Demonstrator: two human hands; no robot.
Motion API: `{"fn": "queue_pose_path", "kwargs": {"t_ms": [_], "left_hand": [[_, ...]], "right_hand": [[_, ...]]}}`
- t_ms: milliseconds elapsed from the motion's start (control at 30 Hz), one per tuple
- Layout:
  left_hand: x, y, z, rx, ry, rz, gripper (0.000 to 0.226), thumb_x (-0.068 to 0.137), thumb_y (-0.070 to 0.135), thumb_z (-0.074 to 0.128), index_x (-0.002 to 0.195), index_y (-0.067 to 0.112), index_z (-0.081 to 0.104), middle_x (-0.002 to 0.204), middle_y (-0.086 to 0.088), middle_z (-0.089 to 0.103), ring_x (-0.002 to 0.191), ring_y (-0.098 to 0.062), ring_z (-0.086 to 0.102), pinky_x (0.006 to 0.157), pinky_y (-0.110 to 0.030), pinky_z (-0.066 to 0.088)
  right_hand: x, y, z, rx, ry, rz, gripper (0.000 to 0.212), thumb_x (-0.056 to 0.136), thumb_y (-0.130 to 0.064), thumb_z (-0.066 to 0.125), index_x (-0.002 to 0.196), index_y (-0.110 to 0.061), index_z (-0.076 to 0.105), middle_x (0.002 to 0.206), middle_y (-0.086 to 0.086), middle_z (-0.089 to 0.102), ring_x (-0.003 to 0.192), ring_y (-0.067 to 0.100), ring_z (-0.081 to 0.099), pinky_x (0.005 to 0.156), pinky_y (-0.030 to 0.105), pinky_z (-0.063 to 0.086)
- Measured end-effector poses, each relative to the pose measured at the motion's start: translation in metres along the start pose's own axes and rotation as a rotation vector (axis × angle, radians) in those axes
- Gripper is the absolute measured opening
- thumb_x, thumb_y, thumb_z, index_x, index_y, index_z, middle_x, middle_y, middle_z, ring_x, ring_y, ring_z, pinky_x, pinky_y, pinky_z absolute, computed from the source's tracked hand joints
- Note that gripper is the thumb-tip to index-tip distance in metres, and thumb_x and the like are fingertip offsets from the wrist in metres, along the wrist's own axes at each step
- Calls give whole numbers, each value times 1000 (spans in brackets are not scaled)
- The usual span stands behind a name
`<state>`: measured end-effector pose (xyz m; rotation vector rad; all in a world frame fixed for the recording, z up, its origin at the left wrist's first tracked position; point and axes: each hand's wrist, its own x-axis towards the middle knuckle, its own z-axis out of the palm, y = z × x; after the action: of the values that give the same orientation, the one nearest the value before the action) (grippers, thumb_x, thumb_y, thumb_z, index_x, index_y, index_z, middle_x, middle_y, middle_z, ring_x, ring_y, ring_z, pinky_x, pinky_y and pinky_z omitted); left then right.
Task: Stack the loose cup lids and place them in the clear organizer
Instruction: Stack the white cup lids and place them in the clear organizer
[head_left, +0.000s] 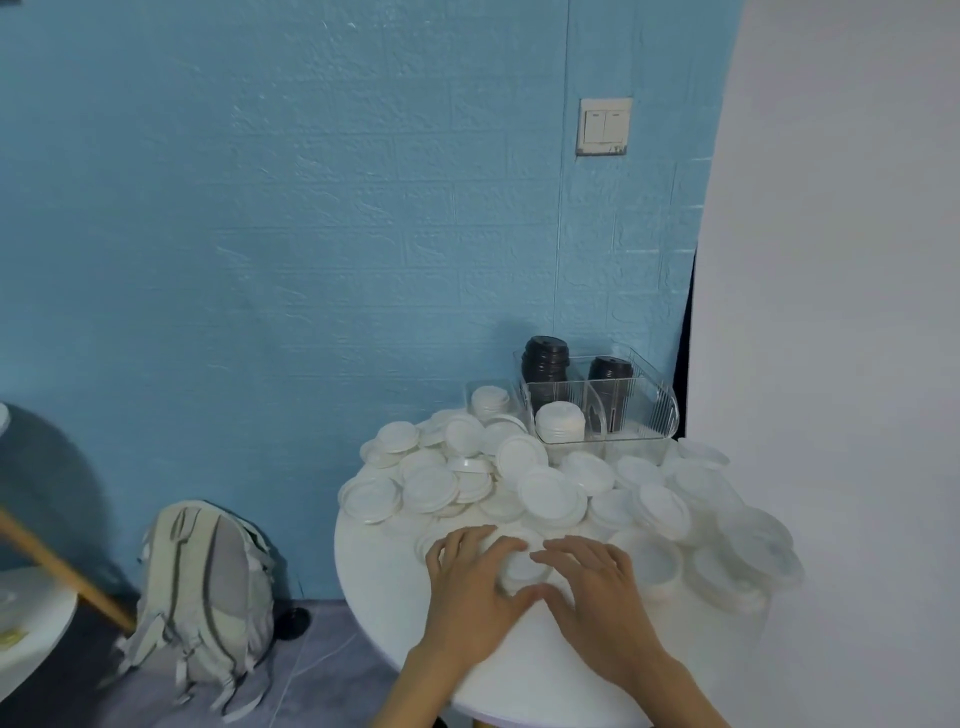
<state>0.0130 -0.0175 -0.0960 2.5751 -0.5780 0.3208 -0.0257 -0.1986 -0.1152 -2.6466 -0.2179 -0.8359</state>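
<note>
Both hands, left hand (470, 577) and right hand (592, 582), grip a small lid stack (522, 566) by its rim; the lids look light, thin and slippery.

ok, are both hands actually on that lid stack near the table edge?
Touching. In the head view the left hand and right hand cup the small lid stack from either side, fingers curled against its rim with no gap showing.

Grey-beige fabric backpack (205, 597) on floor at 8 o'clock, leaning against blue textured brick-pattern wall (311, 234). White double wall switch (604, 126) at 1 o'clock. Slanted wooden pole (62, 569) at 9 o'clock.
</note>
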Motion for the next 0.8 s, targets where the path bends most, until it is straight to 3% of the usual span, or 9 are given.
{"fn": "queue_pose_path", "kwargs": {"t_ms": [133,200,300,400,500,667,800], "left_hand": [[-1,-1,0,-137,75,-9,62,69,79,61,125,54,50,133,27,47,131,3,38,104,-18,14],[-2,0,1,-212,151,-24,63,66,70,69,123,56,45,131,27,49,129,5,40,104,-12,14],[-3,-1,1,-327,265,-24,66,67,59,80,125,55,48,132,27,47,128,7,41,105,-8,18],[-3,0,-2,-437,288,41,73,71,50,88,131,58,46,136,24,44,134,3,42,109,-10,28],[-5,0,-5,-476,244,59,83,73,48,89,138,60,40,141,24,40,137,2,39,109,-7,29],[-5,-1,-7,-407,184,115,92,81,46,83,144,72,20,142,33,26,130,19,33,98,3,29],[-3,-2,-7,-390,158,112,89,80,52,81,145,72,22,137,22,27,125,5,45,97,-13,43]], "right_hand": [[-3,-8,-4,163,-103,52,45,88,-25,68,130,-40,58,130,-28,55,121,-7,48,104,11,22],[-4,-16,-8,294,-99,98,48,95,-22,64,136,-42,49,133,-31,45,122,-11,45,102,14,32],[-3,-31,-14,516,-33,221,55,99,-21,64,141,-44,38,135,-32,42,116,-7,53,91,13,46],[0,-43,-17,712,24,336,45,101,-22,60,137,-44,44,134,-29,52,109,-6,61,83,13,50],[-1,-48,-17,841,60,400,38,99,-21,63,126,-45,53,129,-20,63,99,0,68,80,16,52],[-2,-48,-14,874,136,373,53,87,-10,79,129,-36,59,123,-21,62,91,11,68,79,16,54],[-1,-46,-11,858,156,333,57,85,-13,81,134,-34,60,123,-18,66,90,18,67,87,21,53]]}}
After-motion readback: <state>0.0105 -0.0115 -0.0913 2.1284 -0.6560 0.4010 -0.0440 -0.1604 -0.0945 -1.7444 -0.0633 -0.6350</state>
